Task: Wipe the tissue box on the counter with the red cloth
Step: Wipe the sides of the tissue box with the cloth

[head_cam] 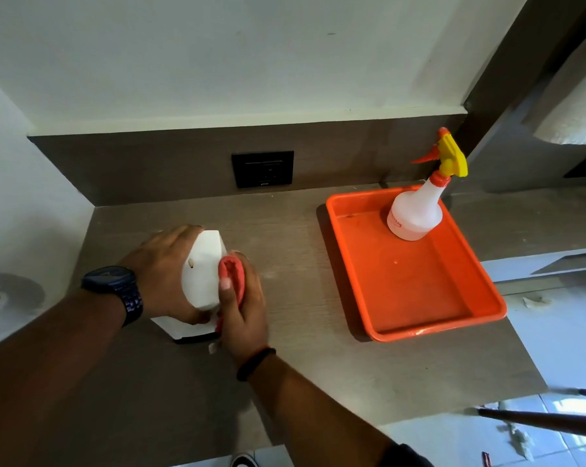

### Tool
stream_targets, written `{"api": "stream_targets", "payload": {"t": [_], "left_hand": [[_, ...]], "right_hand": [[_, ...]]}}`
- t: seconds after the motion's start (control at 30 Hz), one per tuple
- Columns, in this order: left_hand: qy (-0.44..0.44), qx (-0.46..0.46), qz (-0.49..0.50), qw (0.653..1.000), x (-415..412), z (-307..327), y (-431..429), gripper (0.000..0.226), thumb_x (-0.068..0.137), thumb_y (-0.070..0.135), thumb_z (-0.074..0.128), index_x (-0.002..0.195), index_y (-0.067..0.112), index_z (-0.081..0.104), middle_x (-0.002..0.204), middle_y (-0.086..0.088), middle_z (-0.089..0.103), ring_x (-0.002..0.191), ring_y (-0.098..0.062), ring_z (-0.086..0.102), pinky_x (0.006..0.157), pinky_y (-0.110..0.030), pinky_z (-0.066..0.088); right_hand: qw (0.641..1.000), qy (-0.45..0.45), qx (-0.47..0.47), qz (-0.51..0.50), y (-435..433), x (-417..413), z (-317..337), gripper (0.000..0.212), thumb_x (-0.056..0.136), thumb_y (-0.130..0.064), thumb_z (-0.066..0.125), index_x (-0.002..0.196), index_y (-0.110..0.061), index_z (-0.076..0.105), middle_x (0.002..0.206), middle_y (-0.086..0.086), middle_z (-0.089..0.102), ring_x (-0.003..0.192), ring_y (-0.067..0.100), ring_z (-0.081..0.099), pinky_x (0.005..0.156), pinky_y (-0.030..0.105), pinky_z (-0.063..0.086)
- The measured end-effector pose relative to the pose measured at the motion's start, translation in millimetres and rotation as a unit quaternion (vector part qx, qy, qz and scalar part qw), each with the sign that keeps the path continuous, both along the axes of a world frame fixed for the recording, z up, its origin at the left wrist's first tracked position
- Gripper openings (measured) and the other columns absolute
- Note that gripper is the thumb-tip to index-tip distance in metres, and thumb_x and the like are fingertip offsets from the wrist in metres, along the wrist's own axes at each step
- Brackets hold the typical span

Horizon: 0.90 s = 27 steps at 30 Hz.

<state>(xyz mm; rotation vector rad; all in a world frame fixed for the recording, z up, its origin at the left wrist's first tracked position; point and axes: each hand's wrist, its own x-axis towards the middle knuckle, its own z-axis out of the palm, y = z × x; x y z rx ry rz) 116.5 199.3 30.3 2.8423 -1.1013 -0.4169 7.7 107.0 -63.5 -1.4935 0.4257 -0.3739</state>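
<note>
While my left hand clamps the white tissue box near the counter's left edge, my right hand presses the red cloth, fingers closed on it, against the box's right side

Light: soft daylight from three o'clock, tray shadowed toward nine.
Glare: floor washed out.
Edges: wide-angle bending, slight softness.
</note>
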Motion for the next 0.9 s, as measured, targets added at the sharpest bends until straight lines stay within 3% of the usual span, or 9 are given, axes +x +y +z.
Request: {"api": "stream_targets", "payload": {"t": [0.07,0.2,0.33,0.47,0.67,0.77,0.9], "left_hand": [[0.003,-0.011,-0.001,1.0,1,-1,1,0.129,0.023,0.072,0.077,0.133,0.023,0.029,0.131,-0.004,0.05,0.113,-0.028,0.05,0.092,-0.044,0.047],[-0.014,-0.004,0.0,1.0,1,-3,0,0.132,0.022,0.073,0.072,0.135,0.02,0.029,0.134,-0.008,0.049,0.115,-0.031,0.049,0.091,-0.046,0.047],[-0.023,0.007,0.005,1.0,0,-4,-1,0.134,0.02,0.074,0.07,0.135,0.017,0.029,0.135,-0.01,0.049,0.117,-0.034,0.049,0.094,-0.047,0.046],[-0.021,0.009,0.007,1.0,-1,-3,-2,0.136,0.02,0.071,0.072,0.137,0.016,0.029,0.137,-0.012,0.048,0.12,-0.035,0.048,0.096,-0.048,0.045],[-0.006,0.002,0.006,1.0,-1,0,-1,0.133,0.023,0.071,0.074,0.137,0.019,0.028,0.136,-0.006,0.047,0.119,-0.03,0.046,0.097,-0.042,0.042],[-0.005,0.007,0.006,1.0,0,-1,-1,0.136,0.024,0.071,0.075,0.139,0.02,0.024,0.14,-0.005,0.043,0.122,-0.028,0.044,0.101,-0.04,0.038],[0.004,0.019,0.009,1.0,-1,-2,-2,0.14,0.028,0.067,0.081,0.143,0.017,0.017,0.148,-0.006,0.035,0.131,-0.029,0.036,0.109,-0.04,0.032]], "right_hand": [[0.999,-0.012,-0.043,0.011,-7,8,11,0.055,0.086,-0.075,0.039,0.136,-0.052,0.038,0.149,-0.003,0.045,0.138,0.014,0.043,0.112,0.045,0.043],[0.993,0.014,-0.11,0.046,-23,31,11,0.073,0.087,-0.073,0.034,0.148,-0.034,0.03,0.158,0.002,0.038,0.146,0.021,0.035,0.118,0.049,0.034],[0.997,0.055,-0.034,0.029,-23,32,9,0.06,0.088,-0.072,0.031,0.129,-0.032,0.05,0.134,0.004,0.06,0.124,0.02,0.056,0.108,0.051,0.046],[0.996,0.079,0.051,0.012,-10,17,-5,0.071,0.077,-0.089,0.031,0.121,-0.038,0.054,0.124,-0.003,0.065,0.116,0.015,0.061,0.103,0.049,0.051],[1.0,0.02,0.024,-0.003,-15,35,12,0.012,0.091,-0.063,0.041,0.1,-0.063,0.049,0.116,-0.004,0.066,0.109,0.018,0.063,0.096,0.05,0.054],[0.998,0.055,0.034,-0.002,-26,57,16,0.018,0.089,-0.061,0.042,0.097,-0.049,0.054,0.114,0.001,0.067,0.109,0.022,0.062,0.1,0.052,0.05],[0.989,0.113,0.096,-0.005,-27,56,8,0.034,0.098,-0.05,0.047,0.121,-0.029,0.06,0.111,-0.004,0.063,0.114,0.021,0.06,0.108,0.046,0.045]]}}
